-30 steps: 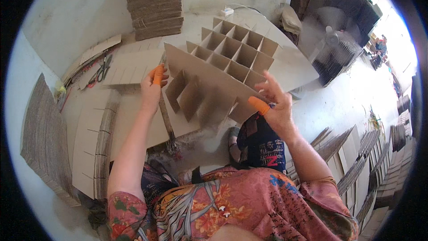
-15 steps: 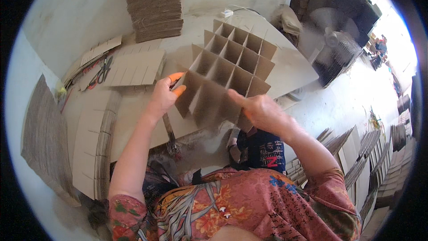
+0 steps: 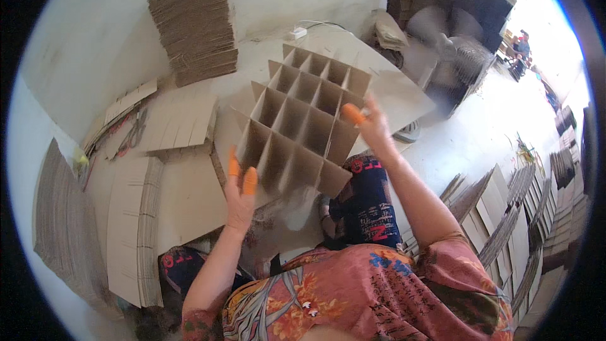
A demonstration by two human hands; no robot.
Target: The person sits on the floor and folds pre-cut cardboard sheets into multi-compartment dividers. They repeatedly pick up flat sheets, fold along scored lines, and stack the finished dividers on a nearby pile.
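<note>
A grey-brown cardboard divider grid [image 3: 302,123], made of interlocked slotted strips forming open cells, stands on the white table's near part, its near end blurred. My left hand [image 3: 241,199] is at its near left corner, the orange-covered thumb and finger spread apart, with nothing seen between them. On the right side, my right hand [image 3: 374,127] is beside the outer strips, fingers apart and an orange-covered fingertip at the grid's edge. Whether that fingertip presses on the cardboard I cannot tell.
Slotted cardboard strips [image 3: 180,123] and scissors [image 3: 137,127] lie left of the grid. Tall cardboard stacks stand by the wall [image 3: 196,28] and at the left [image 3: 66,227]. A fan [image 3: 446,47] is at the back right; more cardboard bundles [image 3: 499,215] fill the right floor.
My left hand has moved from the grid's left side to its near left corner. My right hand has left the near right strips for the right side, farther back. The view has shifted.
</note>
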